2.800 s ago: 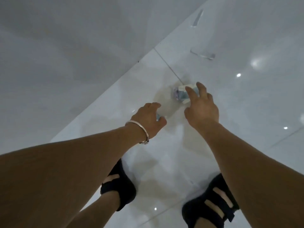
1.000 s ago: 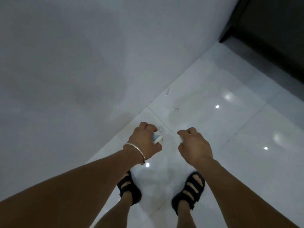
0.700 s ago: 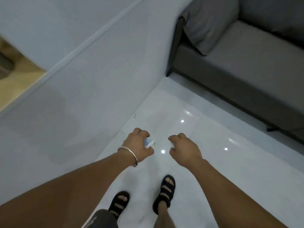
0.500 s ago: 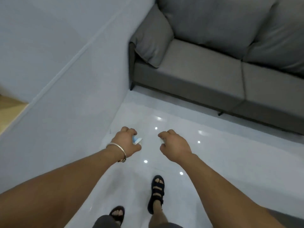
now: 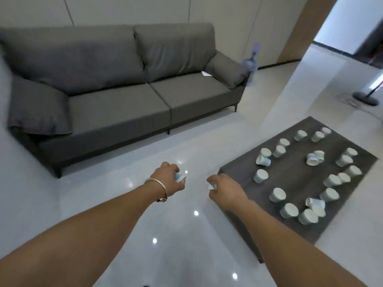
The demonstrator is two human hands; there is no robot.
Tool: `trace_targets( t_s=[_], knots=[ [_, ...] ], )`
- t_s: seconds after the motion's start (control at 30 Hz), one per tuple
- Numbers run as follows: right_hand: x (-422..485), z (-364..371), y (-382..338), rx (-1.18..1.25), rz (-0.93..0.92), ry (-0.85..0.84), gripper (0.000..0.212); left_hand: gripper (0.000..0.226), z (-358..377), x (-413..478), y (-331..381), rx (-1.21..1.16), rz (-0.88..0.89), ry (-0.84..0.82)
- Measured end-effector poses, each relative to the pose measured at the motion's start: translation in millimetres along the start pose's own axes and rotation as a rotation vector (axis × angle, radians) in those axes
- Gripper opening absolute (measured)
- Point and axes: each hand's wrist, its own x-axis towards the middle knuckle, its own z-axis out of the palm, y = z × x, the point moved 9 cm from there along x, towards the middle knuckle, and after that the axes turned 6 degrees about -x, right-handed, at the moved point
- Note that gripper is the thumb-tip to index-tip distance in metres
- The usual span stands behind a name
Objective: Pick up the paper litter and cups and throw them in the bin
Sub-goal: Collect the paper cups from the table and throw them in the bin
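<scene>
My left hand [image 5: 168, 177], with a silver bangle on the wrist, grips a crumpled blue-and-white paper cup [image 5: 179, 177] that pokes out past the fingers. My right hand [image 5: 227, 189] is curled round a small white scrap of paper litter [image 5: 212, 186], only its edge showing. Both hands are held out over the white floor. To the right, several white paper cups [image 5: 277, 195] stand or lie tipped on a low dark table [image 5: 298, 179]. A white scrap of paper [image 5: 206, 73] lies on the sofa seat. No bin is in view.
A grey two-seat sofa [image 5: 116, 104] fills the back left against the wall. A blue water bottle [image 5: 250, 65] stands beside its right arm. A fan base [image 5: 365, 100] sits on the floor at far right, near a doorway. Glossy white tiles lie between sofa and table.
My view has swung up and to the right from the wall corner to the sofa and the table with cups. Both hands keep gripping what they picked up from the floor.
</scene>
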Motion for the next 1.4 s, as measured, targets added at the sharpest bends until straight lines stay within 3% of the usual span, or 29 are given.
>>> trace_targets(
  t_s=[0.2,0.37,0.63,0.83,1.07,1.4],
  knots=[
    [-148.2,-59.2,189.5,0.043,0.294,0.213,0.03,0.05,110.0,-28.4,225.9,0.096,0.319,-0.124],
    [-294.2,-82.8,346.0,0.078,0.534,0.297,0.036,0.047,235.9,-98.9,409.4,0.176,0.601,-0.269],
    [-476.0,-77.1,532.6,0.172,0.841,0.363,0.045,0.05,396.1,-190.4,604.9,0.23,0.863,-0.466],
    [-515.6,-69.0,647.1,0.224,0.964,0.343,0.045,0.056,502.3,-188.0,708.9,0.261,0.946,-0.57],
    [-527.4,-108.5,792.1,0.274,1.083,0.355,0.044,0.058,605.2,-146.7,834.1,0.286,0.974,-0.66],
    [-575.9,-146.8,1003.4,0.304,1.18,0.38,0.044,0.058,744.3,-142.4,1039.3,0.297,1.107,-0.67]
  ],
)
